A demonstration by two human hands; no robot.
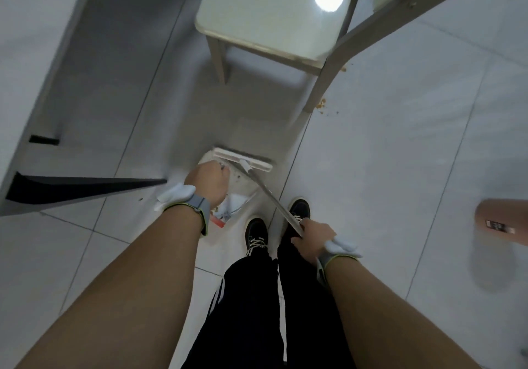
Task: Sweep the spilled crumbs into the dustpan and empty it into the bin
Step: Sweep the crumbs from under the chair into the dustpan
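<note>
I look straight down at a tiled floor. My left hand (207,184) grips the handle of a white dustpan (238,197) that stands on the floor in front of my feet, and the hand hides most of that handle. My right hand (314,238) grips the metal broom handle (271,197), which slants up-left to the cream broom head (243,159) resting at the dustpan's far edge. A few brown specks lie inside the dustpan. Orange-brown crumbs (322,104) lie on the floor by a chair leg to the upper right.
A pale chair (265,19) stands just ahead, its legs on the floor. A grey slanted furniture leg (328,80) crosses beside the crumbs. A dark-based cabinet (71,188) runs along the left. A blurred pinkish object (500,221) sits at the right edge. My black shoes (257,233) stand below the dustpan.
</note>
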